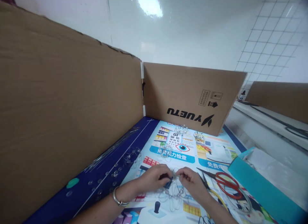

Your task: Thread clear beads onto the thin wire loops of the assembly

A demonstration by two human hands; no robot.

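My left hand (155,177), with a silver bangle (117,198) on its wrist, is closed over the printed mat. Close by on the right, my right hand (191,180) has its thumb and fingers pinched together. Between and below both hands lies a piece of looped clear wire with transparent beads (173,193). The fingertips of both hands meet its upper part, where the fine strands are too small to make out.
Red-handled scissors (228,185) and a yellow-handled tool (218,200) lie right of my hands, beside a teal box (262,185). Loose beads (90,183), wires (113,147) and a beaded wire piece (132,156) lie left. Cardboard panels (192,95) stand behind.
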